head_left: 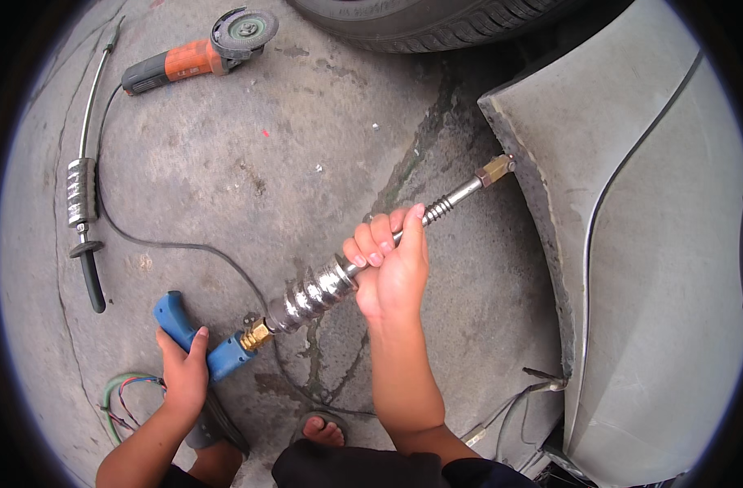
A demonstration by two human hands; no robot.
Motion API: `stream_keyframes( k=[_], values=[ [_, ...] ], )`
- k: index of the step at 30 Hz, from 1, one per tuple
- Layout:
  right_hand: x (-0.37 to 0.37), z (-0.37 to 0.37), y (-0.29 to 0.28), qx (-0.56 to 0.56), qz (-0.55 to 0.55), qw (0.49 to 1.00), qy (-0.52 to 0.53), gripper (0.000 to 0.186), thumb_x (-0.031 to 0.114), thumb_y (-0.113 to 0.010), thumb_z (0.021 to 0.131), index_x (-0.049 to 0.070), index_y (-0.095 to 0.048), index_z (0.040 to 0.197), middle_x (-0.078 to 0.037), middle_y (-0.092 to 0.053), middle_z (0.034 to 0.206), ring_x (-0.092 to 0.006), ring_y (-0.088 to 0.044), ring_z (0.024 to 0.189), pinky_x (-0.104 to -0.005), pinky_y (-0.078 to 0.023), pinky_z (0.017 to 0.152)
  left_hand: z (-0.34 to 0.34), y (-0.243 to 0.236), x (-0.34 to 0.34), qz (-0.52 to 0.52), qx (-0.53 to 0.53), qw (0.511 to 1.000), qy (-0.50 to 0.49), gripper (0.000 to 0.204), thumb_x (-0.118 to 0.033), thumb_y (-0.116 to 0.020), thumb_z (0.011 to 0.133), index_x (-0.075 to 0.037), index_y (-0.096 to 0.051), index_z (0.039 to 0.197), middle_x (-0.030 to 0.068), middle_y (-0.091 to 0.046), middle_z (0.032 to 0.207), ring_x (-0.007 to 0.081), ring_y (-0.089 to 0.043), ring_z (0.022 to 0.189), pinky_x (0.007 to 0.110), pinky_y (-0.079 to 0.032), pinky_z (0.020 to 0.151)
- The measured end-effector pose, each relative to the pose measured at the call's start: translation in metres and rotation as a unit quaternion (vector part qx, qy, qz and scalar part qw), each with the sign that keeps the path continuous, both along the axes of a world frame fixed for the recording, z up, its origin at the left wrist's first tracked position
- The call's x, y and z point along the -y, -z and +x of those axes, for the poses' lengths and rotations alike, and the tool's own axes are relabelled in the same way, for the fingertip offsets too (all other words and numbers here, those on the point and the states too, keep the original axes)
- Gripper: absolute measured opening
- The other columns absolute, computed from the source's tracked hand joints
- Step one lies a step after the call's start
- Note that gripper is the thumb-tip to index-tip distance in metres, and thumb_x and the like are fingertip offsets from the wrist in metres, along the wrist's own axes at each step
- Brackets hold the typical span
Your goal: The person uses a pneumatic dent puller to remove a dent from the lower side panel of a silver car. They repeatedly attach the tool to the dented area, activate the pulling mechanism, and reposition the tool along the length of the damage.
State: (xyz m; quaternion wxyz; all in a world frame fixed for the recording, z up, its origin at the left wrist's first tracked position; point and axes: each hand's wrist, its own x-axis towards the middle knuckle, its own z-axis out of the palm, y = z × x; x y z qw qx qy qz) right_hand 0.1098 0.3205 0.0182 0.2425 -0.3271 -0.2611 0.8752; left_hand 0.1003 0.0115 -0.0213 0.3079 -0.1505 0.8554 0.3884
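A slide hammer dent puller [313,296] reaches across the middle toward a grey car body panel [673,252]. My left hand [184,370] is closed round its blue pistol-shaped handle [229,358], thumb on top. Further up, my right hand [394,272] wraps the steel rod, just beyond the ribbed sliding weight. Between handle and weight sits a brass fitting [256,334]. Past my right fist come a small coil spring [438,210] and a brass tip [495,171]. That tip meets the panel's worn edge; exactly how it is attached is too small to tell.
An orange and black angle grinder [188,61] lies at the far left, its cord [184,246] curving across the concrete. A second slide hammer [81,191] lies at left. A tyre [420,24] stands at the back. Loose wires [510,407] hang near the panel; cables [115,398] lie lower left.
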Motion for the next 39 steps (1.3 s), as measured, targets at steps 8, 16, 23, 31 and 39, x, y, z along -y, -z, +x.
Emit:
stream_keyframes(
  k=[8, 16, 23, 31, 39],
  values=[
    [0.015, -0.003, 0.004, 0.101, -0.006, 0.989, -0.104, 0.028, 0.028, -0.061, 0.091, 0.012, -0.046, 0.073, -0.005, -0.051, 0.059, -0.0206, -0.054, 0.055, -0.0426, -0.049, 0.06, 0.001, -0.011, -0.007, -0.004, -0.034, 0.999, 0.009, 0.069, -0.037, -0.064, 0.091, 0.007, -0.03, 0.134, 0.0154, -0.049, 0.113, 0.0219, -0.048, 0.103, 0.034, -0.04, 0.094],
    [0.038, 0.007, 0.01, 0.068, -0.02, 0.996, -0.045, 0.022, 0.028, -0.057, 0.093, 0.008, -0.05, 0.088, -0.006, -0.052, 0.063, -0.0214, -0.055, 0.058, -0.0389, -0.049, 0.062, -0.002, -0.024, -0.01, -0.018, 0.016, 0.999, 0.041, 0.068, -0.036, -0.065, 0.09, 0.007, -0.032, 0.131, 0.0173, -0.05, 0.114, 0.0235, -0.049, 0.105, 0.035, -0.04, 0.095],
    [0.016, -0.012, -0.024, 0.103, 0.014, 0.989, 0.105, 0.036, 0.044, -0.044, 0.099, 0.011, -0.051, 0.086, -0.002, -0.046, 0.059, -0.0169, -0.047, 0.055, -0.0325, -0.044, 0.057, 0.0, -0.015, -0.003, -0.004, 0.006, 1.0, 0.011, 0.065, -0.036, -0.067, 0.089, 0.006, -0.036, 0.126, 0.0174, -0.05, 0.113, 0.0236, -0.05, 0.103, 0.035, -0.042, 0.092],
    [-0.031, 0.0, 0.036, -0.423, -0.173, 0.867, -0.2, 0.05, 0.046, -0.032, 0.101, 0.018, -0.025, 0.061, 0.008, -0.016, 0.046, -0.0089, -0.011, 0.037, -0.0277, -0.015, 0.037, -0.006, -0.026, -0.011, -0.01, 0.042, 0.997, 0.068, 0.07, -0.042, -0.066, 0.087, 0.009, -0.033, 0.12, 0.0256, -0.053, 0.109, 0.0302, -0.054, 0.101, 0.039, -0.043, 0.092],
    [0.006, -0.011, -0.021, 0.13, -0.047, 0.99, 0.032, 0.041, 0.037, -0.047, 0.101, 0.016, -0.03, 0.071, 0.004, -0.02, 0.058, -0.0095, -0.02, 0.049, -0.0277, -0.022, 0.045, -0.005, -0.017, 0.0, -0.031, 0.059, 0.997, 0.03, 0.064, -0.042, -0.065, 0.088, 0.006, -0.034, 0.117, 0.0242, -0.053, 0.107, 0.0307, -0.055, 0.1, 0.041, -0.043, 0.09]
  ],
)
